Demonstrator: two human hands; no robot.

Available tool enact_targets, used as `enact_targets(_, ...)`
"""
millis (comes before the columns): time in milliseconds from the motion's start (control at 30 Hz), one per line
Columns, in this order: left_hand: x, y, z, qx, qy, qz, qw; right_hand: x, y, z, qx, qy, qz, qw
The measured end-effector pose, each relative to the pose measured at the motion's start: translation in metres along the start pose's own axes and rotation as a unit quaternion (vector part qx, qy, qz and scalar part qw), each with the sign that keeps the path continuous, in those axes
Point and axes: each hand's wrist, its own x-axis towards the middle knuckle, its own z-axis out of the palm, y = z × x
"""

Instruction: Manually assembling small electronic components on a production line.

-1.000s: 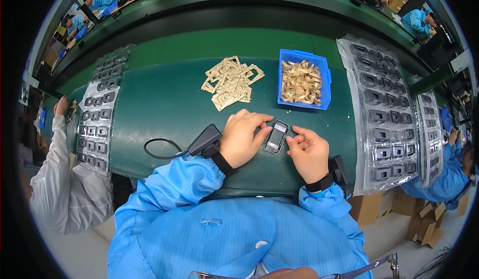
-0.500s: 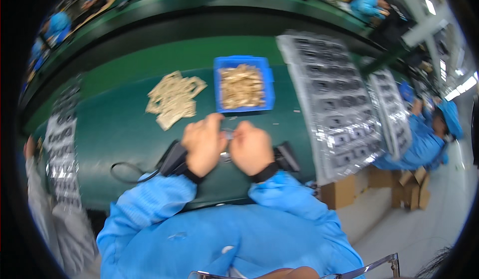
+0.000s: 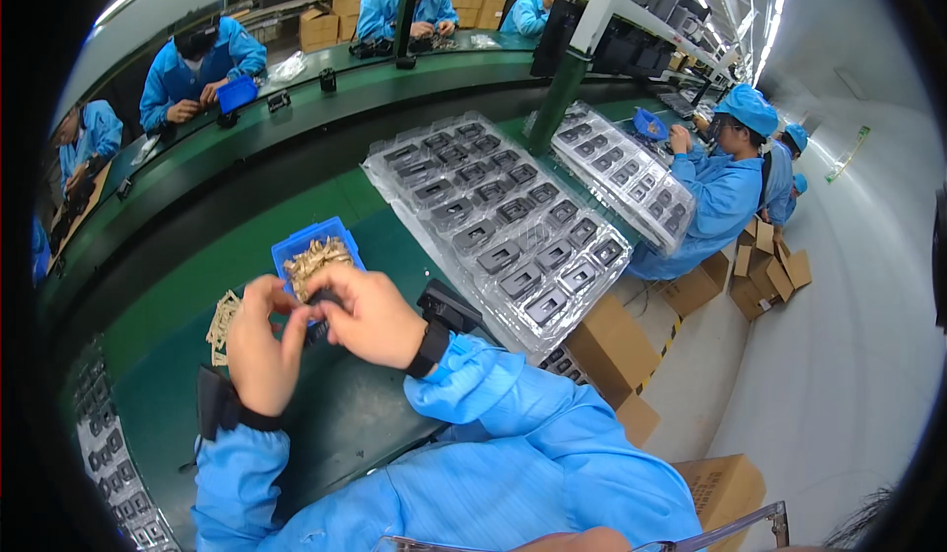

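My left hand (image 3: 261, 347) and my right hand (image 3: 380, 323) meet over the green work table, just in front of a blue bin (image 3: 347, 238). Between their fingertips is a small black part (image 3: 326, 305), pinched from both sides; its finer shape is covered by the fingers. Small tan pieces (image 3: 321, 256) fill the bin, partly behind my right hand. To the left of the bin lies a loose pile of pale tan flat pieces (image 3: 223, 327), half hidden by my left hand. Each wrist wears a black band with a dark box-shaped device.
Right of my hands lies a large clear plastic tray (image 3: 493, 221) with rows of black parts. Another such tray (image 3: 621, 172) is beyond a green post (image 3: 559, 108), beside a co-worker in blue. A further tray (image 3: 116, 453) sits at lower left. Cardboard boxes (image 3: 614, 347) stand on the floor.
The view has turned to the right, so the bin and pile appear further left. Both hands stay together; a black part now shows in their fingers, where a small blurred shiny thing showed before.
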Motion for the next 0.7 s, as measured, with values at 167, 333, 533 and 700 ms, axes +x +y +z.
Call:
enact_targets(167, 0.027, -0.048, 0.017, -0.317, -0.039, -0.199, 0.926, 0.029, 0.002, -0.007, 0.097, 0.047, -0.016, 0.994)
enact_targets(333, 0.043, -0.056, 0.034, -0.298, -0.019, -0.1, 0.949, 0.048, 0.03, -0.018, 0.113, 0.072, 0.013, 0.991)
enact_targets(533, 0.038, -0.068, 0.041, -0.287, 0.05, -0.108, 0.95, 0.04, 0.058, -0.004, 0.173, 0.087, -0.016, 0.981)
enact_targets(700, 0.048, -0.054, 0.038, -0.129, 0.114, -0.047, 0.984, 0.029, 0.071, -0.013, 0.159, 0.075, -0.129, 0.976)
